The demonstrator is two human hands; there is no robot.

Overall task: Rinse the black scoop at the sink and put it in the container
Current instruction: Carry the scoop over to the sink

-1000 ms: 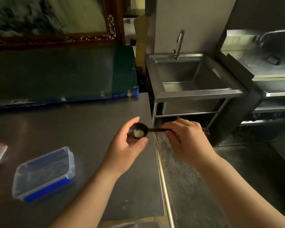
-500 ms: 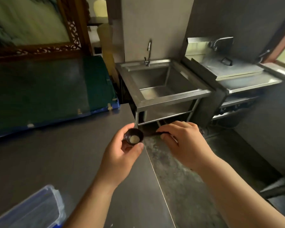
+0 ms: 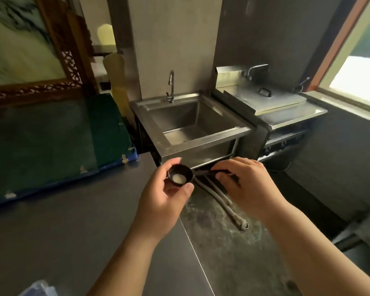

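Observation:
I hold a small black scoop [image 3: 180, 175] with pale residue in its bowl, level in front of me. My left hand [image 3: 165, 193] cups the bowl between thumb and fingers. My right hand [image 3: 247, 184] pinches the handle. The steel sink [image 3: 201, 137] with its tap [image 3: 171, 86] stands just beyond the scoop, past the counter's end. Only a corner of the clear container with blue trim [image 3: 40, 289] shows at the bottom left edge.
A dark steel counter [image 3: 62, 221] runs under my left arm. A green-covered blue crate [image 3: 51, 142] lies behind it. Right of the sink is a lidded steel unit [image 3: 271, 101] with a second tap. Hoses [image 3: 222, 201] lie on the floor.
The view has swung right and closer to the sink, which now sits straight ahead. The container has slid almost out of view at bottom left. Both hands keep their hold on the scoop.

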